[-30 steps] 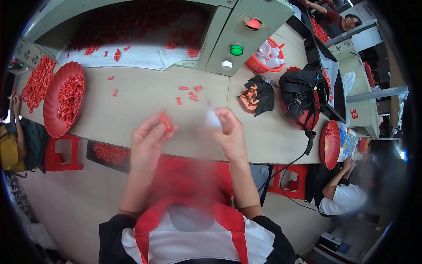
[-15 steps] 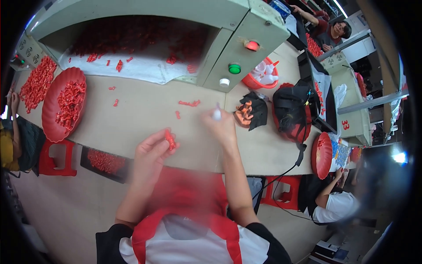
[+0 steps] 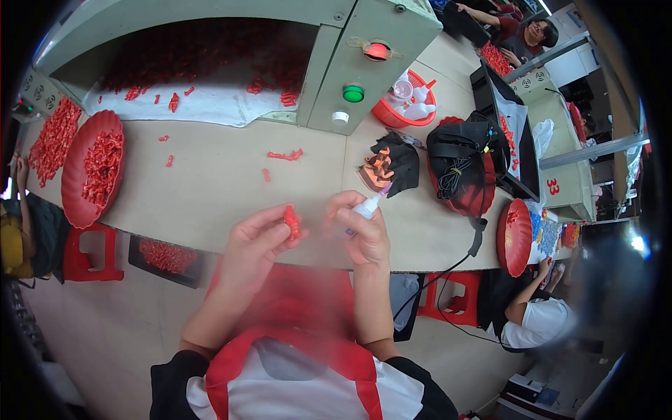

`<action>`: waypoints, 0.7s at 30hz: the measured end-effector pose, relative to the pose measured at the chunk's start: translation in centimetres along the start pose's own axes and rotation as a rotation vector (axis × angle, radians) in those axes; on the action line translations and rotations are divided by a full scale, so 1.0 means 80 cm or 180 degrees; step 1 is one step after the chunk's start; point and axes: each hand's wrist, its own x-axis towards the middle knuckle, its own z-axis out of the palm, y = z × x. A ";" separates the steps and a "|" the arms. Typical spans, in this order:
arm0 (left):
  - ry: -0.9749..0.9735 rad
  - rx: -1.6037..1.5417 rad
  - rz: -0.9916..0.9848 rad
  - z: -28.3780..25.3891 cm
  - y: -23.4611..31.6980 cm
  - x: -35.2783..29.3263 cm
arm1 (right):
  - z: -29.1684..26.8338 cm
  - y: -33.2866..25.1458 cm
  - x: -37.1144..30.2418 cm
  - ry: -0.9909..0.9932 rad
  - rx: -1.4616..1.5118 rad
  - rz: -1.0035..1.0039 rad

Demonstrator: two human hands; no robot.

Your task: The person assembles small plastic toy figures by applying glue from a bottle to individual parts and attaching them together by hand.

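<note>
Red piece point(image 3: 291, 222): one, being held above the table point(image 3: 217, 182), near its front edge; the left hand point(image 3: 259, 241) is clamping it between thumb and fingers.

Bottle point(image 3: 364, 208): one, white, purple-tipped; the right hand point(image 3: 367, 243) is gripping it, fingers closing around its body, thumb pressing alongside. The tip is pointing up and rightward, away from the piece.

Loose pieces point(image 3: 285, 155): red, small; several are lying on the table beyond the left hand.

Bowl point(image 3: 72, 183): red, scalloped; it is standing at the left, holding more red pieces. A heap point(image 3: 52, 140) is lying just beside it.

Machine point(image 3: 329, 77): grey-green; it is standing at the back.

Cloth point(image 3: 405, 166): black; it is lying beyond the right hand, bearing orange bits point(image 3: 380, 164).

Basket point(image 3: 382, 112): red; it is holding white bottles.
</note>
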 end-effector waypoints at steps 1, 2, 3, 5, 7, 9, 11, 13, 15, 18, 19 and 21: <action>-0.0018 0.0010 0.0005 0.001 0.000 0.000 | 0.006 -0.001 -0.002 -0.0066 -0.0039 -0.0047; 0.0000 0.0021 -0.0001 0.002 0.000 0.000 | 0.011 -0.002 -0.005 -0.0129 -0.0078 -0.0096; -0.0016 0.0021 0.0029 0.002 0.000 -0.001 | 0.014 0.000 -0.006 -0.0127 -0.0060 -0.0086; -0.0017 0.0033 0.0045 0.002 0.000 -0.001 | 0.020 0.004 -0.010 -0.0146 -0.0077 -0.0308; -0.0017 0.0113 0.0010 0.002 -0.001 0.000 | 0.025 0.005 -0.012 -0.0122 -0.0152 -0.0423; -0.0008 0.0128 0.0096 0.003 -0.004 0.000 | 0.032 0.007 -0.017 -0.0105 -0.0231 -0.0526; -0.0009 0.0144 0.0187 0.004 -0.006 0.000 | 0.039 0.009 -0.022 0.0105 -0.0794 -0.1103; 0.0029 0.0321 0.0330 0.003 -0.007 0.000 | 0.047 0.013 -0.027 0.0267 -0.1232 -0.1340; 0.0018 0.0380 0.0377 0.004 -0.008 0.000 | 0.054 0.015 -0.031 0.0446 -0.1684 -0.1588; -0.0014 0.0499 0.0481 0.003 -0.010 -0.002 | 0.061 0.019 -0.034 0.0537 -0.1932 -0.1850; -0.0031 0.0561 0.0533 0.003 -0.010 -0.002 | 0.063 0.020 -0.034 0.0530 -0.2033 -0.1901; -0.0015 0.0638 0.0605 0.004 -0.011 -0.003 | 0.063 0.021 -0.035 0.0520 -0.2135 -0.1958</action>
